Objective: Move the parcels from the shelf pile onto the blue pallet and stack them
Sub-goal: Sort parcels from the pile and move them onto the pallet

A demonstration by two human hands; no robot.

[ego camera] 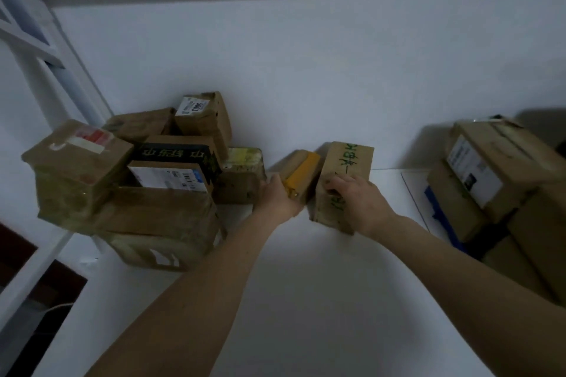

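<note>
A pile of several cardboard parcels (147,180) sits on the white shelf (306,269) against the wall at the left. Two more parcels stand apart near the middle. My left hand (277,197) grips the near end of a small parcel with yellow tape (303,170). My right hand (356,200) lies over the top of a brown box with green writing (349,165), its fingers curled over the box's left edge. At the right, several stacked parcels (496,180) stand on the blue pallet (441,217), of which only a strip shows.
A white wall rises right behind the parcels. A white frame post (70,76) stands at the left. The shelf's front edge drops off at the lower left towards a dark floor (46,294).
</note>
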